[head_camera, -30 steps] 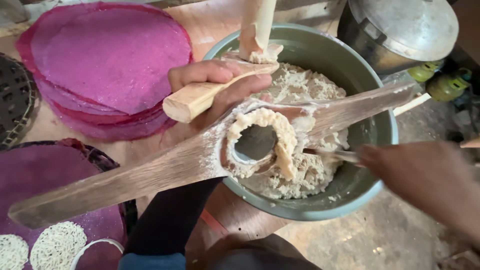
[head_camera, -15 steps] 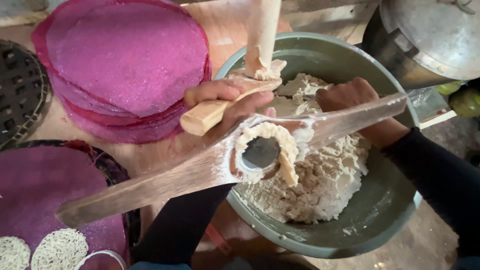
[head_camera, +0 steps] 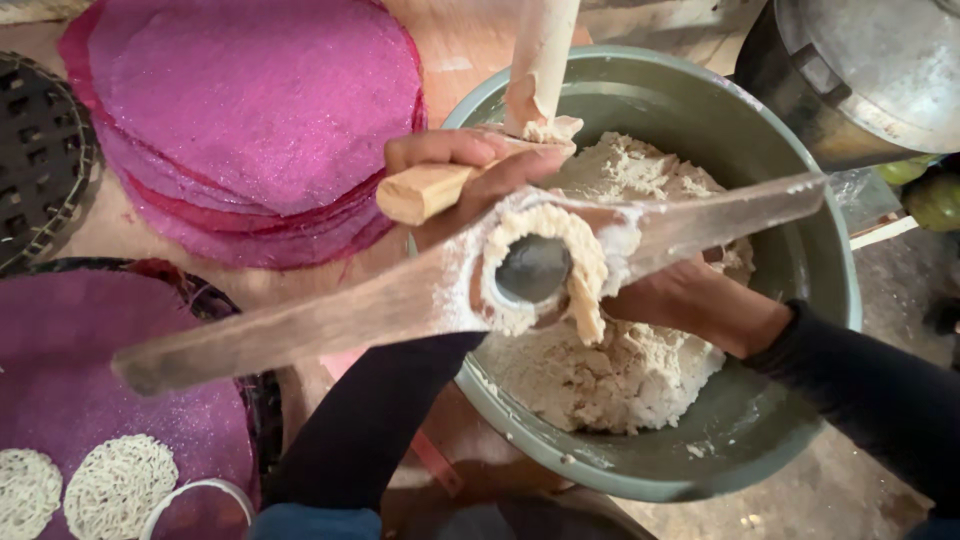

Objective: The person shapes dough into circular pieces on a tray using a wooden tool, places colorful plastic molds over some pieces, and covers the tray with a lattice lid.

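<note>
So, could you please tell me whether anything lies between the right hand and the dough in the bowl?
Nothing visible: the right hand already rests on the dough in the bowl, passing under the wooden press.

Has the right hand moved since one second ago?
Yes. The right hand has come in from the bowl's right edge and now reaches under the wooden press into the dough.

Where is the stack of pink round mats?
In the head view, the stack of pink round mats lies at the upper left, just left of the green bowl of dough and beyond the left hand.
</note>
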